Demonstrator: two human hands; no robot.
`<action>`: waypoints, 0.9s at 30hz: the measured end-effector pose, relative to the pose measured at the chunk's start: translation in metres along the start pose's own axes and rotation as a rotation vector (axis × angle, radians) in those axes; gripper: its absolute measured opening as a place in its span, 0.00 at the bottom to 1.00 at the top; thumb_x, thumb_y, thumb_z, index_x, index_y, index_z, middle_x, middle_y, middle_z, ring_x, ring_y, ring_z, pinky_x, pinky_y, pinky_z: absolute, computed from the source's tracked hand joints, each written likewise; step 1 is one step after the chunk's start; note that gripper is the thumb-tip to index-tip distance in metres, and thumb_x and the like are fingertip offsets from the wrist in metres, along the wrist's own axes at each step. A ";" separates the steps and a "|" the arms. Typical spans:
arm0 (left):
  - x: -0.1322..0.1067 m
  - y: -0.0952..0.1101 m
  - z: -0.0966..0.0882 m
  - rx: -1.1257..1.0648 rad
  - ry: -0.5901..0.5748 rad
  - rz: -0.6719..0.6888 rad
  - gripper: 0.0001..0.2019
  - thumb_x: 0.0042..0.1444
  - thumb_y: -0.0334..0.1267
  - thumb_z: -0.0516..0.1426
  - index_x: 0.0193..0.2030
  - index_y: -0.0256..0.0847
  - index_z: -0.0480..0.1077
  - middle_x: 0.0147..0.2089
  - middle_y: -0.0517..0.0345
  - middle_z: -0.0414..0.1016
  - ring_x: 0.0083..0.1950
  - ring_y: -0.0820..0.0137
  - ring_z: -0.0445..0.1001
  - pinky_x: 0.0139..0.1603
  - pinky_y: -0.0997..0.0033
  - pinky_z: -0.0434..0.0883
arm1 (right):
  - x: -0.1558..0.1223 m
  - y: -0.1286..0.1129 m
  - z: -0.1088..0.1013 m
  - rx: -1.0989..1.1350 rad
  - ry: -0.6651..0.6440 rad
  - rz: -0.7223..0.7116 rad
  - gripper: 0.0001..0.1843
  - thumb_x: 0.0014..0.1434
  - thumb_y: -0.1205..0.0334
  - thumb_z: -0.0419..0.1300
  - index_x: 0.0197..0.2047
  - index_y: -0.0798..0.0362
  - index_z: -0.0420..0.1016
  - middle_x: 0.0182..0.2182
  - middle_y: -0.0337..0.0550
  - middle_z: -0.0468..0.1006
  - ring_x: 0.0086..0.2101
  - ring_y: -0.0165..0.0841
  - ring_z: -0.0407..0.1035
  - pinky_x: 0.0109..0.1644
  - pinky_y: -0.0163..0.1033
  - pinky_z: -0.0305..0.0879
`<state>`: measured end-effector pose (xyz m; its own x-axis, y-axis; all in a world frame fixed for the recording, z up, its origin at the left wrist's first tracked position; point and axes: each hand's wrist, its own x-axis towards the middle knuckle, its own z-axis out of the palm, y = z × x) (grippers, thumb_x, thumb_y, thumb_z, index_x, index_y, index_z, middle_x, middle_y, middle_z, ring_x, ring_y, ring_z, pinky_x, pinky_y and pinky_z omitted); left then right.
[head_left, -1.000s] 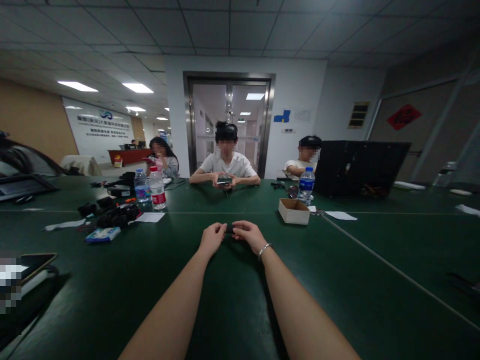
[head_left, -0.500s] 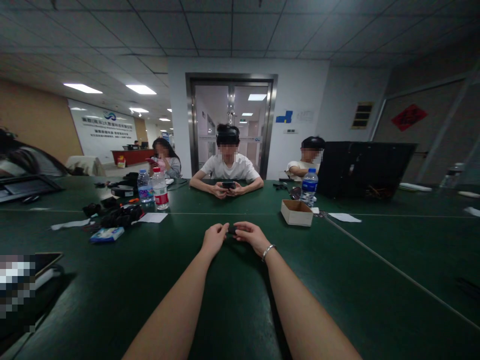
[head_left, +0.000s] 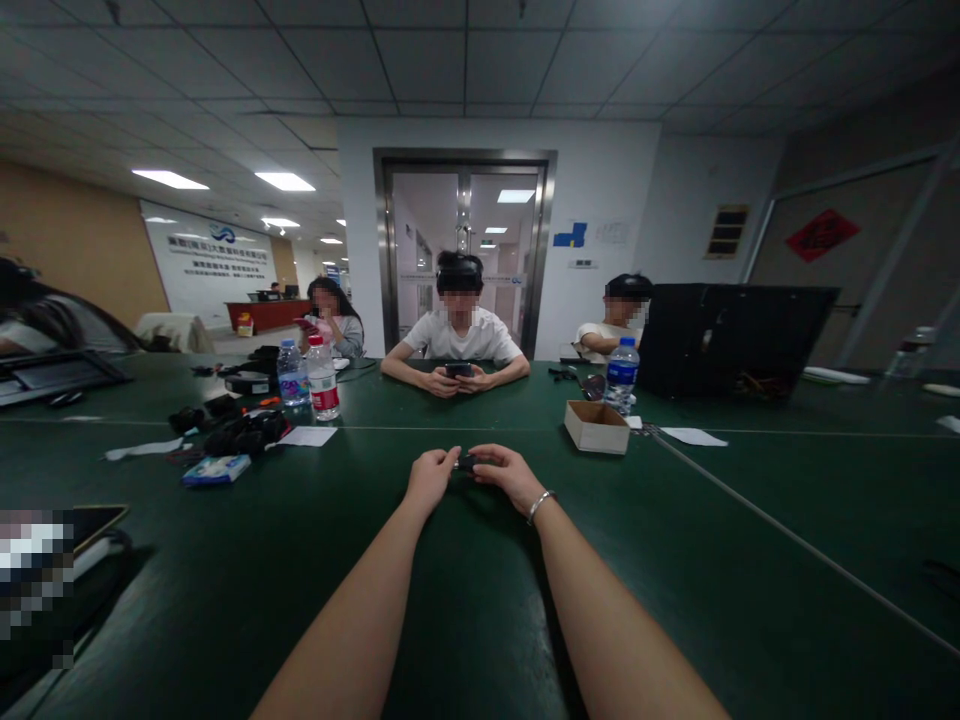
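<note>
Just above the green table (head_left: 480, 560), a small black object (head_left: 466, 464) spans the gap between my two hands. A bright, metal-looking tip shows at its left end; its kind is too small to make out. My left hand (head_left: 433, 480) has thumb and fingers pinched at that tip. From the other side, my right hand (head_left: 507, 474), with a silver bracelet (head_left: 540, 506) at the wrist, grips the dark body between thumb and fingertips. Fingers hide part of the object.
An open cardboard box (head_left: 597, 430) and a blue-labelled bottle (head_left: 621, 374) stand ahead right, near a large black case (head_left: 739, 340). Left are two bottles, including a red-capped one (head_left: 323, 380), black gear (head_left: 244, 430) and a blue packet (head_left: 216, 470). A person (head_left: 459, 335) sits opposite, holding a phone.
The black object shows more clearly between my fingers, with its bright tip now visible. Both hands stay almost in place; the whole view has shifted slightly.
</note>
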<state>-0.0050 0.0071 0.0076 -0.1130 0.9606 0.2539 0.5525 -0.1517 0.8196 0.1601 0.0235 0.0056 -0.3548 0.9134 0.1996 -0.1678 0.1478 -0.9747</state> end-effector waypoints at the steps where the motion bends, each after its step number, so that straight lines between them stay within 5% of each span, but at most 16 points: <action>1: -0.001 0.000 0.000 -0.005 -0.001 0.000 0.24 0.52 0.57 0.47 0.22 0.38 0.67 0.20 0.59 0.65 0.22 0.72 0.62 0.25 0.73 0.56 | 0.000 0.000 0.000 0.000 0.002 -0.001 0.18 0.41 0.67 0.67 0.39 0.56 0.73 0.36 0.44 0.75 0.31 0.30 0.72 0.35 0.34 0.70; 10: -0.001 -0.006 0.007 -0.384 -0.080 0.087 0.16 0.47 0.48 0.56 0.37 0.36 0.69 0.31 0.56 0.70 0.31 0.71 0.68 0.28 0.75 0.65 | 0.004 0.002 0.002 0.059 0.112 0.051 0.10 0.47 0.68 0.64 0.35 0.58 0.72 0.24 0.41 0.75 0.23 0.27 0.71 0.24 0.28 0.68; 17: -0.002 -0.003 0.005 -0.427 -0.126 0.054 0.19 0.46 0.47 0.59 0.41 0.37 0.69 0.41 0.51 0.72 0.33 0.72 0.71 0.29 0.76 0.67 | 0.007 0.006 0.000 0.094 0.150 0.062 0.10 0.48 0.67 0.64 0.35 0.59 0.72 0.21 0.41 0.74 0.21 0.27 0.71 0.22 0.26 0.66; 22: 0.003 -0.009 0.010 -0.291 -0.122 -0.107 0.23 0.51 0.57 0.50 0.34 0.34 0.69 0.27 0.53 0.71 0.23 0.74 0.69 0.21 0.77 0.61 | 0.007 0.006 0.000 0.086 0.148 0.064 0.08 0.48 0.68 0.64 0.34 0.59 0.73 0.21 0.41 0.74 0.21 0.27 0.71 0.22 0.26 0.66; 27: 0.000 -0.008 0.007 -0.363 -0.169 0.038 0.17 0.48 0.49 0.56 0.38 0.38 0.69 0.31 0.56 0.71 0.29 0.73 0.69 0.22 0.79 0.62 | 0.006 0.005 -0.001 0.087 0.157 0.060 0.06 0.48 0.68 0.63 0.33 0.59 0.73 0.20 0.41 0.73 0.19 0.26 0.70 0.20 0.25 0.64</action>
<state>-0.0036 0.0097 -0.0027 0.0565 0.9730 0.2240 0.2227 -0.2309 0.9471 0.1579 0.0305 0.0015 -0.2199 0.9686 0.1164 -0.2316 0.0641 -0.9707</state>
